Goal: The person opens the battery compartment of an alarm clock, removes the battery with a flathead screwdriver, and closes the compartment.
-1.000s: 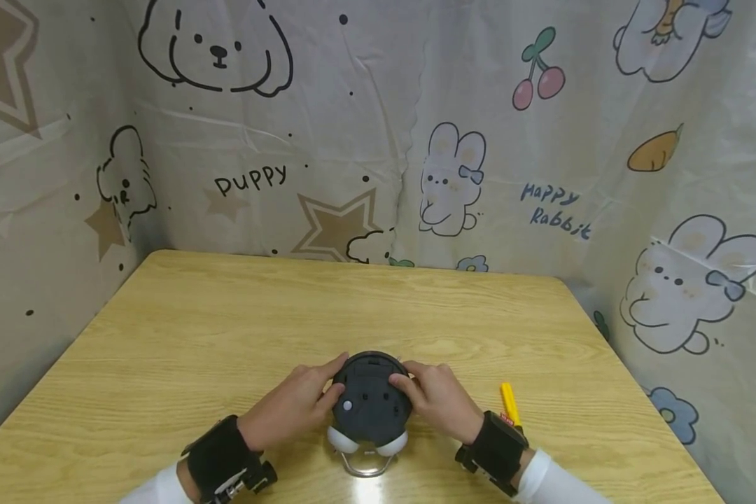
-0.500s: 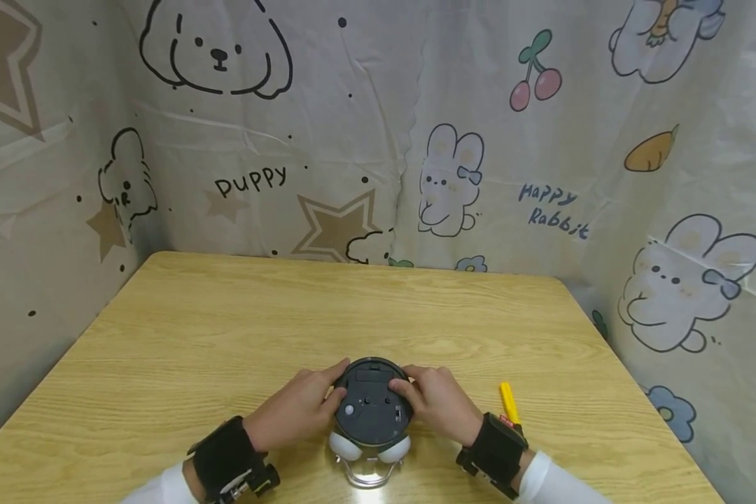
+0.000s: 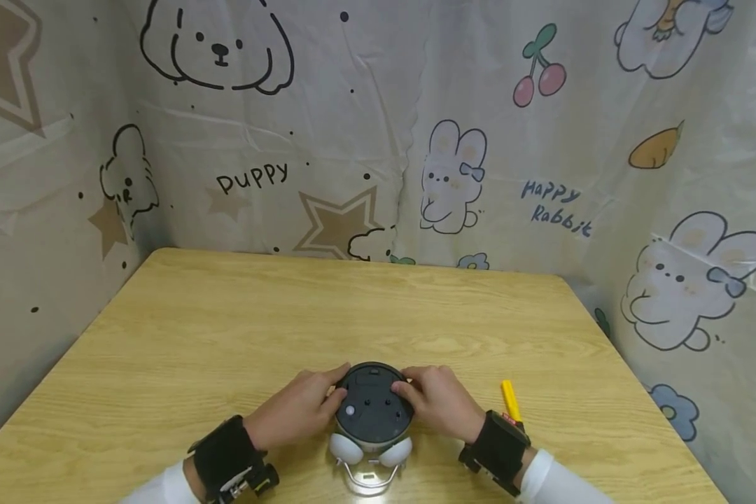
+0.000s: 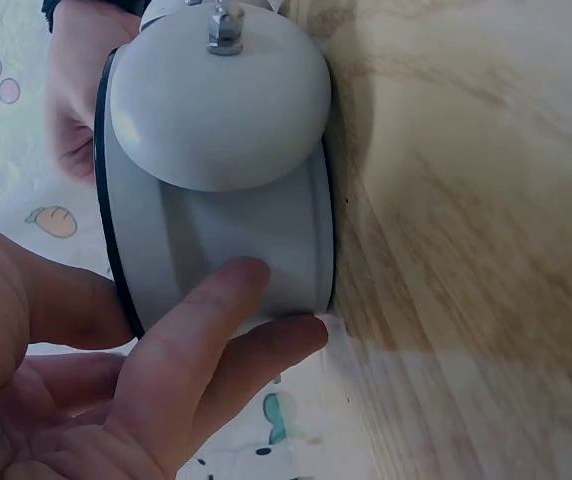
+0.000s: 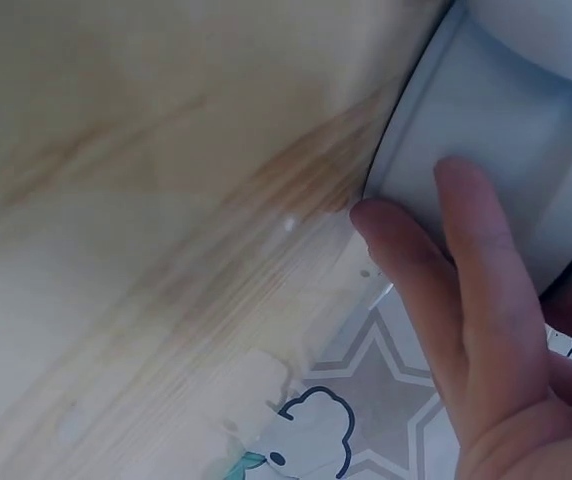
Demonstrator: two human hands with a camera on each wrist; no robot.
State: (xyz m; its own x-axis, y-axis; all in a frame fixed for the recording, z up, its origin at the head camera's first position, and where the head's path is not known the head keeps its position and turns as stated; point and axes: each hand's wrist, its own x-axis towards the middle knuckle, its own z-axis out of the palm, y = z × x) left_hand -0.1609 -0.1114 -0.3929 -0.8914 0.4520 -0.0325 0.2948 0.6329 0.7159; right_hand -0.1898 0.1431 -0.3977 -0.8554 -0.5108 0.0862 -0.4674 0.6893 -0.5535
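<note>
Black-backed, white, round twin-bell alarm clock [image 3: 374, 420] gripped by left hand [image 3: 296, 408] and right hand [image 3: 444, 406]; sides best held evenly.

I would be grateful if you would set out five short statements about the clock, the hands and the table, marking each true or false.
1. The left hand and the right hand both hold the alarm clock. True.
2. The clock's dial faces the head camera. False: its dark back does.
3. The white bells are on the side of the clock nearer the person. True.
4. A yellow object lies beside the left wrist. False: the yellow object lies by the right wrist, partly hidden.
5. The table has a wood-grain top. True.
</note>
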